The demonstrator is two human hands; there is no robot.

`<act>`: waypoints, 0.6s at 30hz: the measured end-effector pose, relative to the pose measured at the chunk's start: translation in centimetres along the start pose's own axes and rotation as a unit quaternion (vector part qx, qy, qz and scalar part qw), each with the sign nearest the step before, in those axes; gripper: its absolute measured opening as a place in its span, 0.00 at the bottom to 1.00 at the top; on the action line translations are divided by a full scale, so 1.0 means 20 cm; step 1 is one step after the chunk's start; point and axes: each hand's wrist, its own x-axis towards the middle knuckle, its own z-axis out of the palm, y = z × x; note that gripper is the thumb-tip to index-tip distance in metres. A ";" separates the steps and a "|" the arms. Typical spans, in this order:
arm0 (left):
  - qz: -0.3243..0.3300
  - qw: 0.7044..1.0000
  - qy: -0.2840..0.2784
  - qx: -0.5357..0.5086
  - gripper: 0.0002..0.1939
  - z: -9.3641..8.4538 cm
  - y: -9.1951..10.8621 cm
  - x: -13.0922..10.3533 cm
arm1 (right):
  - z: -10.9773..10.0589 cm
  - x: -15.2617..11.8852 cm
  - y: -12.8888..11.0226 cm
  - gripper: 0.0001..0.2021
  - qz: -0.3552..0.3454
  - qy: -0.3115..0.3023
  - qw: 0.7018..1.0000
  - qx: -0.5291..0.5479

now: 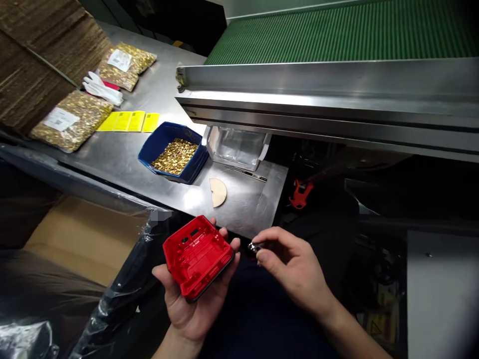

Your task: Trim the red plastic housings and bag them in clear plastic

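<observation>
The red moulded plastic housing (197, 257) is a shallow square shell with its open side up; inside it has ribs, small slots and holes, and a dark edge shows under its lower rim. It lies in the palm of the left hand (189, 299), at 6 o'clock in the view, with the fingers curled around its right side. At 3 o'clock from it, just beside, the right hand (295, 267) pinches a small shiny metal part (255, 247) between thumb and forefinger; its shape is too small to tell. At 12 o'clock, on the steel table (243, 207), stands a blue plastic tray of brass-coloured pieces (174, 154).
</observation>
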 end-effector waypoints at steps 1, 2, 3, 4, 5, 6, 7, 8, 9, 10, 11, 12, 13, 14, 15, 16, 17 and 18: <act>0.001 1.000 -0.003 0.002 0.54 0.01 -0.01 0.01 | 0.02 -0.04 -0.02 0.06 0.012 0.014 1.000 0.016; 0.001 1.000 -0.005 0.005 0.53 0.02 -0.02 0.01 | 0.05 -0.06 -0.04 0.07 0.021 0.027 0.999 0.031; -0.001 1.000 -0.007 0.009 0.53 0.03 -0.03 0.02 | 0.06 -0.08 -0.05 0.07 0.028 0.037 0.998 0.045; -0.003 1.000 -0.007 0.013 0.52 0.04 -0.04 0.02 | 0.08 -0.08 -0.06 0.07 0.031 0.045 0.997 0.060; -0.004 1.000 -0.006 0.017 0.52 0.05 -0.04 0.03 | 0.09 -0.08 -0.06 0.07 0.033 0.052 0.995 0.074; -0.005 1.000 -0.005 0.018 0.52 0.06 -0.05 0.04 | 0.09 -0.08 -0.06 0.07 0.034 0.057 0.994 0.087; -0.005 1.000 -0.004 0.018 0.52 0.06 -0.06 0.04 | 0.10 -0.08 -0.06 0.07 0.034 0.059 0.993 0.096; -0.004 1.000 -0.006 0.015 0.51 0.07 -0.06 0.04 | 0.09 -0.08 -0.05 0.07 0.034 0.061 0.992 0.100; -0.003 1.000 -0.007 0.012 0.51 0.07 -0.06 0.05 | 0.09 -0.08 -0.05 0.07 0.032 0.064 0.992 0.102; -0.003 1.000 -0.008 0.011 0.51 0.07 -0.07 0.05 | 0.09 -0.08 -0.05 0.07 0.028 0.066 0.992 0.099; -0.003 1.000 -0.010 0.013 0.51 0.07 -0.07 0.05 | 0.08 -0.08 -0.05 0.07 0.023 0.067 0.993 0.094; -0.005 1.000 -0.009 0.017 0.51 0.07 -0.07 0.05 | 0.07 -0.08 -0.05 0.08 0.015 0.070 0.994 0.085; -0.007 1.000 -0.007 0.024 0.52 0.07 -0.07 0.05 | 0.06 -0.09 -0.05 0.08 0.006 0.074 0.995 0.073; -0.010 0.999 -0.003 0.031 0.53 0.07 -0.07 0.05 | 0.06 -0.09 -0.06 0.09 -0.004 0.077 0.995 0.058; -0.014 0.999 0.000 0.038 0.55 0.08 -0.07 0.05 | 0.05 -0.09 -0.06 0.09 -0.014 0.078 0.996 0.044; -0.016 0.999 0.001 0.043 0.57 0.08 -0.07 0.05 | 0.05 -0.09 -0.06 0.10 -0.023 0.080 0.996 0.030; -0.017 0.999 0.003 0.046 0.59 0.08 -0.07 0.05 | 0.04 -0.08 -0.07 0.10 -0.031 0.080 0.996 0.019; -0.019 0.999 0.005 0.048 0.60 0.08 -0.07 0.05 | 0.04 -0.08 -0.07 0.10 -0.037 0.080 0.996 0.011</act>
